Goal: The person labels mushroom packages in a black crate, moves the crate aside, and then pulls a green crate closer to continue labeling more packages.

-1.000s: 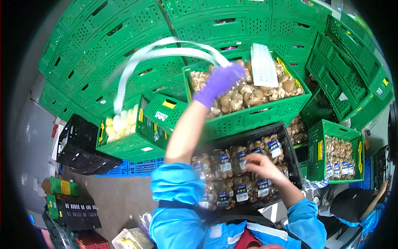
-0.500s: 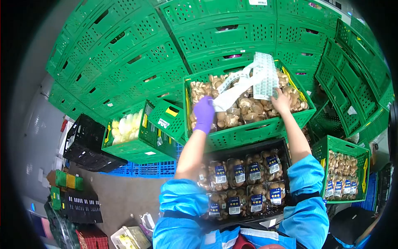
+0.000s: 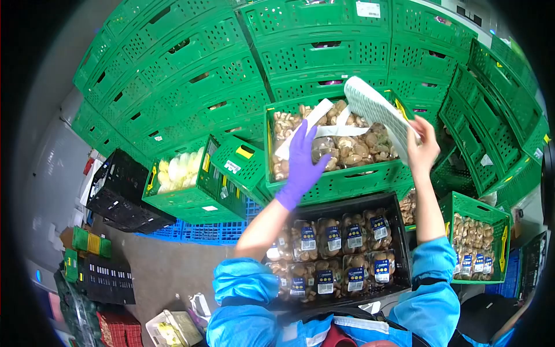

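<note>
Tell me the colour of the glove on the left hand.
Purple. It covers the left hand, shown best in the head view.

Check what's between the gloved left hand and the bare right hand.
Head view: a white paper strip runs from near the left hand to the label sheet held in the right hand, over mushrooms in a green crate.

Showed perforated green on the mushroom crate (image 3: 347,182); purple on the left grip (image 3: 303,161) before it; fine-gridded white on the label sheet (image 3: 378,110) above it; black on the lower crate (image 3: 352,202) beneath it.
</note>
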`<state>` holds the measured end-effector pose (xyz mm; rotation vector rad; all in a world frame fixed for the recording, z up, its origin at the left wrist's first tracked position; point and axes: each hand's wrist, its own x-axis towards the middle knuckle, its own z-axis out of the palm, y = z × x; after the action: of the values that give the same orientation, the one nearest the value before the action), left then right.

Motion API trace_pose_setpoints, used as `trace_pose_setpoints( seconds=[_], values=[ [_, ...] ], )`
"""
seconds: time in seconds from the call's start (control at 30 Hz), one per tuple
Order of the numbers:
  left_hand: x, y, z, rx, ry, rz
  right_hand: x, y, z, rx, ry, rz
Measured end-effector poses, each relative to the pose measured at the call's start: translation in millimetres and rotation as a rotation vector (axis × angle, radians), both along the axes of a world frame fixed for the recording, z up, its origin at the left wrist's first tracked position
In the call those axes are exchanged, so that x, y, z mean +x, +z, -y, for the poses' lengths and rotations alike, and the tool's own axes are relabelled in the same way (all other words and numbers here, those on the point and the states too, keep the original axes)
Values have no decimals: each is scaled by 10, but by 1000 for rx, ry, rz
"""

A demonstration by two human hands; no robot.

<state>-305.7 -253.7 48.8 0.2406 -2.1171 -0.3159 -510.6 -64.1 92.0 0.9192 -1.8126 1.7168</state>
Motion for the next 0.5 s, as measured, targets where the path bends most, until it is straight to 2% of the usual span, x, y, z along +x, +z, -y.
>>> trace_pose_setpoints(
  seconds=[0.03,0.1,0.13,0.17,0.27,0.3,0.33,0.37,0.43,0.5],
  values=[
    [87,81,-104,5,-1,-3,218,51,-180,-41,-29,-117],
    [284,181,-285,465,-221,-211,603,81,-587,-29,15,-352],
    [493,219,-296,554,-162,-145,849,123,-751,-37,94,-381],
    [659,183,-301,823,-343,-213,1074,119,-883,-61,154,-422],
    [1315,-51,-309,882,-273,-77,1738,-6,-1170,-64,308,-481],
    [1566,-64,-390,1135,-418,4,1950,-39,-1216,-59,371,-505],
    [1819,-92,-460,1385,-564,89,2157,-87,-1226,-65,408,-483],
    [2060,-261,-468,1508,-553,72,2361,-139,-1219,-73,446,-460],
    [2574,-345,-558,1579,-453,4,2713,-208,-1181,-59,502,-396],
    [3084,-392,-528,1537,-451,-48,2944,-451,-1181,46,609,-189]
  ],
)
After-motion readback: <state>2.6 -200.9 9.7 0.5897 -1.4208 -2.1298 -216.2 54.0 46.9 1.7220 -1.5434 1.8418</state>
